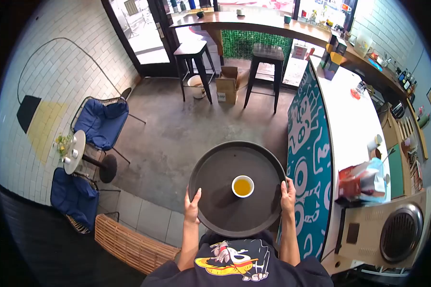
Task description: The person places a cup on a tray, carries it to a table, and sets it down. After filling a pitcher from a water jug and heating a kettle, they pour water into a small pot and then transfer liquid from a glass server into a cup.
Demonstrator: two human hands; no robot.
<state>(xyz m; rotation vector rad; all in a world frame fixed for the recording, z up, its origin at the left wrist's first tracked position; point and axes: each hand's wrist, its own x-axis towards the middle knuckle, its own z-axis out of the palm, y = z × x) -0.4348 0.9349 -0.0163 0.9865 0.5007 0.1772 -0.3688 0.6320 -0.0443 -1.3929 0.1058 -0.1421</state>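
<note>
A large round dark tray (215,170) is held level in front of my body. Near its middle stands a white cup (243,186) with yellowish liquid in it. My left hand (192,206) grips the tray's left rim, thumb on top. On the opposite rim is my right hand (288,195), its thumb also over the edge. The fingers under the tray are hidden on both sides.
A white counter (342,110) with a teal patterned front runs along the right. Two stools (268,52) and a cardboard box (226,87) stand ahead. Blue-cushioned chairs (100,123) and a small round table (75,160) are at left, a wicker bench (129,244) lower left.
</note>
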